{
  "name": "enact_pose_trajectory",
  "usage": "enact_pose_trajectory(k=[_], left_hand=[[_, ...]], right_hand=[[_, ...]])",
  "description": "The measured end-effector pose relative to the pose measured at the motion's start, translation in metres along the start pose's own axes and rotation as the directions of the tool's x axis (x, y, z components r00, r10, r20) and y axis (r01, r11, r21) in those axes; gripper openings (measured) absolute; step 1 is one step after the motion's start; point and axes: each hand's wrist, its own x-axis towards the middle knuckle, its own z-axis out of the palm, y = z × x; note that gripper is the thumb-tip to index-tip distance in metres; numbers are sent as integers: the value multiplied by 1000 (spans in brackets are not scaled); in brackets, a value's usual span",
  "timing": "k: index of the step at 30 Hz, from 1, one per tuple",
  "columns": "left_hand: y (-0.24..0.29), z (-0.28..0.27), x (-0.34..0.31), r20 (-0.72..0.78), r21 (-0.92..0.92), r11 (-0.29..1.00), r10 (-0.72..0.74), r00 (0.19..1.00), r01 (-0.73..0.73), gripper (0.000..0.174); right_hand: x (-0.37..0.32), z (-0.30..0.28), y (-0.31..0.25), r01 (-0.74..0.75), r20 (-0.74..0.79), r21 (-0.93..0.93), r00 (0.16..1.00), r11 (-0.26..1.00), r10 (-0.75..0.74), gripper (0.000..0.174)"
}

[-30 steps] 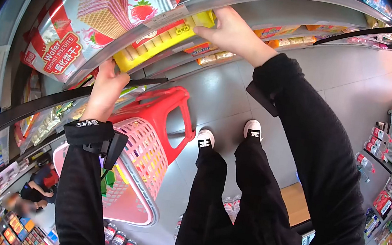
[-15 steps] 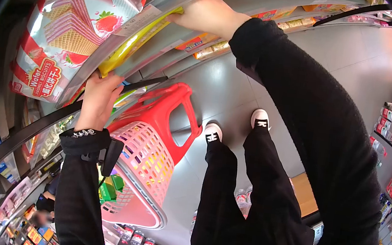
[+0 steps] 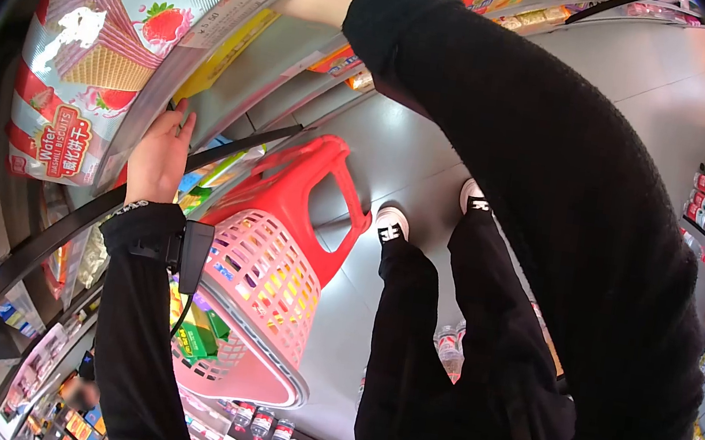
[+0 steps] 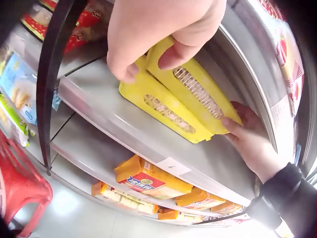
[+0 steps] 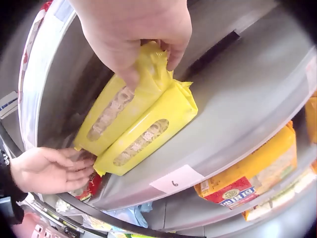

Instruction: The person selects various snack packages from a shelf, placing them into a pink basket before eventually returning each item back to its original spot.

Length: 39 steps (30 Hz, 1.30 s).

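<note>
Two yellow packs point(image 4: 198, 94) lie side by side on the grey metal shelf point(image 5: 242, 94). Their long sides touch, and the rear pack point(image 5: 116, 111) overlaps the edge of the front pack point(image 5: 148, 136). Each has a clear window showing pale contents.

Your right hand point(image 5: 133, 34): grip clamped on the rear pack, thumb and fingers pinching its crimped end from above. In the head view your right sleeve point(image 3: 507, 125) stretches up over the shelf lip and the hand itself is mostly hidden.

Your left hand point(image 5: 44, 171): grip apart, fingers straight, their tips against the opposite ends of the packs. In the left wrist view your thumb rests on top of the rear pack.

Shelf front: one white price label point(image 5: 176, 182) marked 6, just below the front pack.

Shelf beneath: several orange boxes point(image 5: 247, 186) in a row.

Higher up: one large bag of strawberry wafers point(image 3: 101, 36), red and silver.

Beside your left forearm: one red basket point(image 3: 269, 276), tilted, with green and other boxes in it.

Below: grey floor point(image 3: 397, 150) and your two black-and-white shoes point(image 3: 390, 223), near the basket's handle.
</note>
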Motion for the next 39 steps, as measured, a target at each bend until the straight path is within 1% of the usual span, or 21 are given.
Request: enact_pose_trajectory(k=[4,8,10,11,12,14,15,16,18,20,22,24,25,26,28,29,31,32,34,38,39], left_hand=[[0,-7,0,-10,30,998,-58,998,59,33],[-3,-13,5,-28,47,997,-58,998,59,33],[-4,-11,5,-58,-35,987,-160,985,158,30],[-3,-9,5,-57,-36,987,-156,986,154,30],[-1,-4,2,-67,-27,981,-195,979,193,33],[3,5,-1,-73,-18,973,-232,970,231,35],[4,7,-3,-35,13,977,-213,976,214,37],[5,8,-4,2,45,979,-197,980,197,39],[6,6,-2,5,63,979,-196,981,196,40],[5,5,-1,8,78,978,-194,981,193,40],[2,5,1,-145,58,966,-243,959,253,34],[0,-5,10,-105,78,966,-237,966,245,31],[-1,-10,13,-65,98,966,-232,971,237,28],[-3,-15,15,-65,100,966,-232,971,238,28],[-1,-6,9,-65,110,985,-126,990,132,26],[-2,-9,11,-66,111,985,-127,990,133,26],[-3,-15,14,-24,122,986,-113,993,115,46],[-4,-18,15,-25,123,986,-113,993,115,46],[-2,-13,12,-43,73,983,-166,985,168,28],[-1,-3,5,-73,20,983,-179,981,181,28],[0,0,3,-79,26,984,-171,982,174,28]], right_hand=[[-1,-10,15,5,152,-7,988,1000,-3,35],[-2,-29,28,17,302,-18,953,1000,-11,42],[1,-36,29,31,372,-23,928,999,-20,45],[3,-38,29,37,404,-27,914,999,-23,47],[0,-33,32,40,401,-29,916,999,-25,47],[-11,-21,33,-236,267,49,939,971,215,34],[-9,-17,32,-217,279,-11,937,976,211,35],[-12,-25,23,-218,276,-12,937,976,212,35],[-22,-45,0,-431,350,71,855,900,382,33],[-22,-47,-10,-424,358,22,849,905,389,33],[-24,-49,-13,-414,366,-30,843,910,395,33],[-30,-49,-12,-460,402,28,818,887,411,34],[-31,-45,-9,-442,372,98,847,892,379,35],[-33,-42,-6,-443,371,99,847,891,380,35],[-36,-38,1,-338,216,240,932,910,290,40],[-34,-35,5,-340,216,240,932,909,291,40],[-28,-29,9,-271,106,188,961,944,254,45],[-29,-27,11,-271,107,189,961,944,255,45],[-28,-28,6,-362,150,79,925,929,348,47],[-26,-25,5,-315,154,91,942,945,300,45],[-25,-31,4,-346,240,75,916,935,320,45]])
